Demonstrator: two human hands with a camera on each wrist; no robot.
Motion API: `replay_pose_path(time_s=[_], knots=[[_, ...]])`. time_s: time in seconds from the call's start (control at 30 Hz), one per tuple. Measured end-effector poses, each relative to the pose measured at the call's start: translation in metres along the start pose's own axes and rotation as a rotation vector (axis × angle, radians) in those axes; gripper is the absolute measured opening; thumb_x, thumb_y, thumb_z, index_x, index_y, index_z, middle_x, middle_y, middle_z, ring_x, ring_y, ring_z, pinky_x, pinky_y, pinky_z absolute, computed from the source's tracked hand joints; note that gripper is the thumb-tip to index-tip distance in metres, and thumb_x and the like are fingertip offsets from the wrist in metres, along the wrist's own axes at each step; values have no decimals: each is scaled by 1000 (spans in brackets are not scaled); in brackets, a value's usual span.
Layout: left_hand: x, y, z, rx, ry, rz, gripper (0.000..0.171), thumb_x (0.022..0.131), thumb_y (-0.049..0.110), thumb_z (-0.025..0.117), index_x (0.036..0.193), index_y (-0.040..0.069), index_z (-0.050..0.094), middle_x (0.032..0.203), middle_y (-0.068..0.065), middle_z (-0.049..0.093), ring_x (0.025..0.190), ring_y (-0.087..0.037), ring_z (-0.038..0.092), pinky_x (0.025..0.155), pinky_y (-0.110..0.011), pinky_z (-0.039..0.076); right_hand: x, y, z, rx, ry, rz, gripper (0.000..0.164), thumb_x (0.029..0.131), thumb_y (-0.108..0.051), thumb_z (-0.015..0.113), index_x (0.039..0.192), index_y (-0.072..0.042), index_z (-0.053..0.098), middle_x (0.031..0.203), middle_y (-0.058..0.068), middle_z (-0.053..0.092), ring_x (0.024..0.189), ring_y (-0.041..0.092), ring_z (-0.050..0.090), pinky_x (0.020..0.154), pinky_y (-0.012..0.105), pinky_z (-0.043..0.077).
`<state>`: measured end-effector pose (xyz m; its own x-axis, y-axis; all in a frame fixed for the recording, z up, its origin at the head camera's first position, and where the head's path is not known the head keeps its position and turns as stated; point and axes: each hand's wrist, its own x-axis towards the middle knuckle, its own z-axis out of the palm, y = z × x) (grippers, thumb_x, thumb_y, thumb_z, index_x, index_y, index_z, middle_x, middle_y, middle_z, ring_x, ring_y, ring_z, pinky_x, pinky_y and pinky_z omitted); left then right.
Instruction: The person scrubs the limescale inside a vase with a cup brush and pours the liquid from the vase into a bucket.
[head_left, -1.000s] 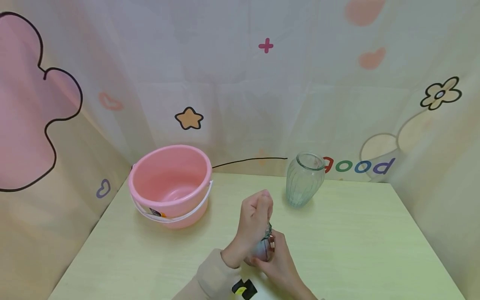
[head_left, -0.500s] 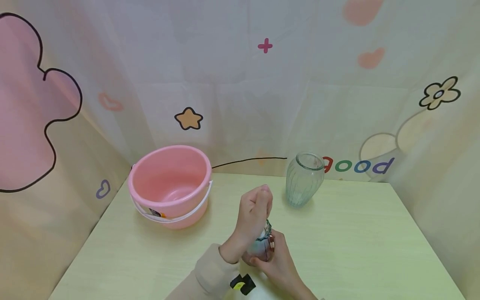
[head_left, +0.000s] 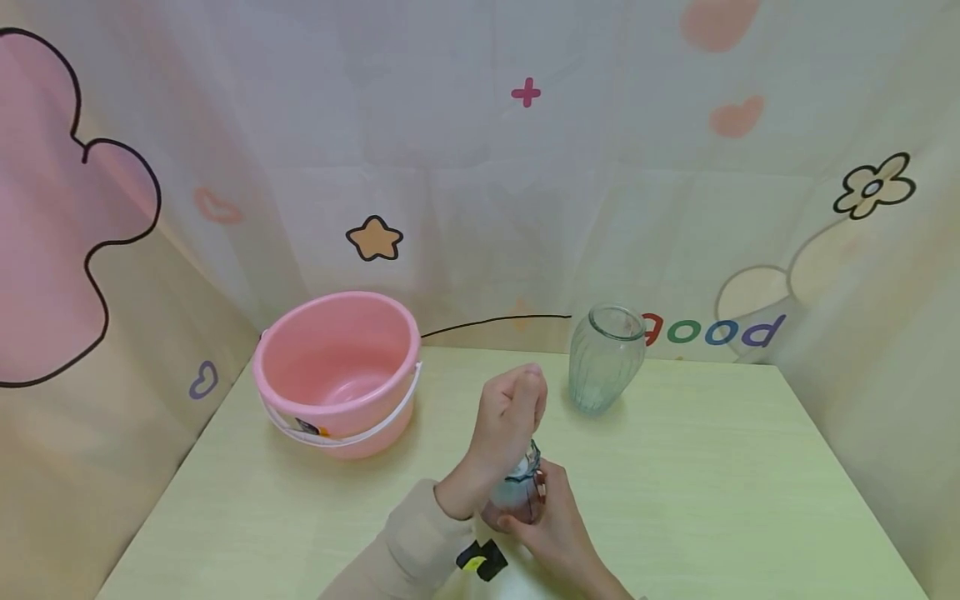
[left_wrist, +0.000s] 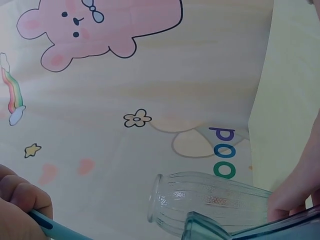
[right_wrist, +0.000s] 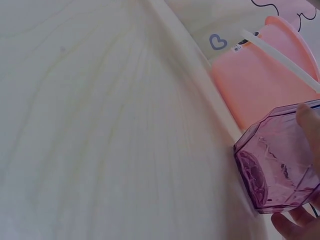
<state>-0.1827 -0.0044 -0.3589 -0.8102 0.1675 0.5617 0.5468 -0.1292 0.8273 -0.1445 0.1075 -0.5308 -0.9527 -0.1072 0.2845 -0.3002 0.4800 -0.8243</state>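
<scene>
A faceted glass vase (head_left: 510, 504), pinkish purple below and teal at its rim, stands near the front of the table. My right hand (head_left: 562, 529) grips its side, and the right wrist view shows the purple base of the vase (right_wrist: 280, 165) beside those fingers. Above the mouth, my left hand (head_left: 506, 421) makes a fist around a slim light-blue handle (left_wrist: 62, 232), best seen in the left wrist view. The handle slants toward the vase's teal rim (left_wrist: 200, 227). Something whitish shows in the mouth; what the handle ends in is hidden.
A pink bucket (head_left: 341, 425) with a white bail handle stands at the back left. Toward the back, right of the left fist, is a clear ribbed glass vase (head_left: 606, 367). A printed curtain (head_left: 465, 200) hangs behind the table (head_left: 712, 475).
The left fist has risen slightly, and more of the vase's rim and body shows beneath it. My right hand keeps its grip. The view has shifted a little.
</scene>
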Motion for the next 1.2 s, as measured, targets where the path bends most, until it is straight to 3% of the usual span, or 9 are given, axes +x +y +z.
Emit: replay_pose_path(time_s=[0.27, 0.5, 0.8, 1.2], knots=[[4, 2, -1, 5, -27, 15, 36, 92, 15, 32, 57, 12, 35, 45, -3, 30, 39, -17, 30, 38, -27, 22, 1, -3, -1, -26, -23, 41, 80, 65, -27, 81, 126, -15, 32, 115, 0, 40, 94, 14, 43, 78, 31, 44], [8, 6, -3, 2, -37, -11, 39, 94, 15, 31, 55, 11, 34, 44, -2, 29, 38, -18, 28, 39, -27, 21, 4, -4, -4, -49, -59, 56, 82, 66, -38, 78, 129, -17, 29, 116, 1, 39, 97, 14, 43, 80, 34, 44], [10, 38, -7, 0, -40, -22, 42, 95, 13, 31, 54, 10, 32, 43, 1, 28, 38, -16, 27, 40, -26, 22, 6, -4, -7, -68, -105, 82, 85, 66, -48, 75, 131, -20, 27, 119, 0, 37, 100, 14, 42, 85, 37, 43], [12, 44, -7, -1, -33, -6, 41, 94, 11, 30, 53, 11, 32, 43, 0, 29, 38, -18, 28, 42, -26, 23, 8, -5, -8, -72, -113, 76, 85, 67, -51, 73, 131, -19, 27, 119, 1, 37, 101, 16, 41, 85, 39, 43]])
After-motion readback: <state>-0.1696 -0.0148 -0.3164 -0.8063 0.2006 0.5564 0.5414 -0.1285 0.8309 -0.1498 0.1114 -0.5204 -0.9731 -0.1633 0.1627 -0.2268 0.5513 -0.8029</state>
